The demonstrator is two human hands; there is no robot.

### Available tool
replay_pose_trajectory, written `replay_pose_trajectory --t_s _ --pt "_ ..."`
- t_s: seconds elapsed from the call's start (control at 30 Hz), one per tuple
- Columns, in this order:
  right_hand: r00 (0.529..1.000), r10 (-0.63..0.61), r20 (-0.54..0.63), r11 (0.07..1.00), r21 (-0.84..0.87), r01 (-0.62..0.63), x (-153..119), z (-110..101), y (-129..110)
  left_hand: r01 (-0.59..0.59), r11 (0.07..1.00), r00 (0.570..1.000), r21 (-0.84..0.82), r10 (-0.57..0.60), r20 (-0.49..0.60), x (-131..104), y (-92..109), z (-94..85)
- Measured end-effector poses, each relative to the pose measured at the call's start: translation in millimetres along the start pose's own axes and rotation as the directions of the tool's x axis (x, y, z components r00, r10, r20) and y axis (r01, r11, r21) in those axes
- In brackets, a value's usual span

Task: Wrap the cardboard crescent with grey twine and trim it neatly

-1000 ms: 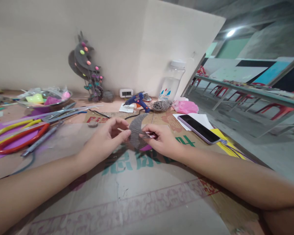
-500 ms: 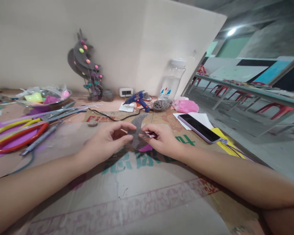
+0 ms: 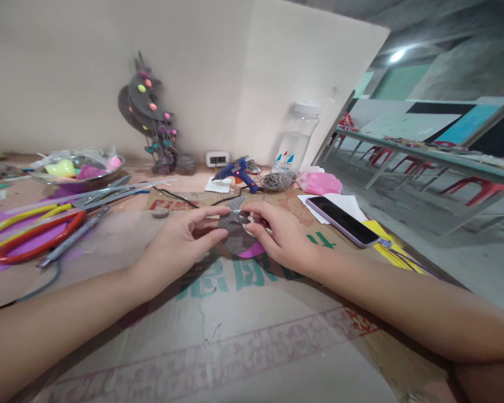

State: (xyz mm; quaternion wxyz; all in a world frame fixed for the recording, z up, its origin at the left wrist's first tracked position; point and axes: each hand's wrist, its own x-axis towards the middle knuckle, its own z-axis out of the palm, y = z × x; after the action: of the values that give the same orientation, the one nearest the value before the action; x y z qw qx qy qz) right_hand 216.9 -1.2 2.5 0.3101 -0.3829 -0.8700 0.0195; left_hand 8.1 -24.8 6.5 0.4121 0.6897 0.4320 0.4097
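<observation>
A flat crescent wrapped in grey yarn is held low over the cardboard, with a piece of bright purple showing along its lower right edge. On its left side, my left hand grips it between thumb and fingers. My right hand has its fingers curled at the crescent's upper right edge, thumb below and index finger above. What lies between those right fingertips is partly hidden.
Behind the hands lie a blue glue gun, a grey yarn ball and a water bottle. Scissors and a bowl stand left, a phone right. A decorated crescent ornament leans at the back.
The crescent has tilted, and its upper tip sits lower. My right fingers have shifted up along its edge, and more of the grey face shows between the hands.
</observation>
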Motion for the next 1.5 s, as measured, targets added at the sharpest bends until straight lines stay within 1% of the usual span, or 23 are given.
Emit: replay_pose_trajectory --t_s 0.2,0.37,0.53,0.83,1.0,1.1,1.33,1.5 --pt "0.994 -0.105 -0.01 0.987 -0.123 0.103 0.0 1.7 3.2 -0.023 0.996 1.0 0.091 0.024 -0.012 -2.2 3.0 0.5" --pt "0.991 -0.135 -0.021 0.977 -0.168 0.129 -0.5 2.4 3.8 -0.06 0.986 0.998 0.153 0.064 -0.026 -3.7 0.1 0.8" --pt "0.991 -0.134 -0.015 0.98 -0.152 0.13 -0.5 1.6 2.8 -0.079 0.979 0.996 0.189 0.087 -0.033 -4.3 -1.4 0.6" --pt "0.996 -0.087 -0.014 0.991 -0.102 0.085 0.3 0.6 2.4 -0.103 0.956 0.992 0.275 0.121 -0.047 -5.9 -1.4 -0.7" --pt "0.993 -0.117 -0.027 0.991 -0.072 0.115 -0.2 0.1 3.2 -0.137 0.943 0.987 0.304 0.157 -0.043 -7.0 -3.1 -0.8" --pt "0.991 -0.129 -0.033 0.99 -0.066 0.127 -0.3 0.0 3.9 -0.132 0.946 0.988 0.296 0.15 -0.038 -6.8 -4.8 -0.6" --pt "0.994 -0.113 -0.009 0.991 -0.067 0.112 -0.5 -0.6 4.3 -0.14 0.946 0.987 0.292 0.156 -0.034 -7.2 -4.4 -0.4" --pt "0.993 -0.114 -0.009 0.993 -0.03 0.113 0.0 0.0 4.7 -0.146 0.927 0.984 0.344 0.171 -0.043 -8.6 -2.3 -0.2"
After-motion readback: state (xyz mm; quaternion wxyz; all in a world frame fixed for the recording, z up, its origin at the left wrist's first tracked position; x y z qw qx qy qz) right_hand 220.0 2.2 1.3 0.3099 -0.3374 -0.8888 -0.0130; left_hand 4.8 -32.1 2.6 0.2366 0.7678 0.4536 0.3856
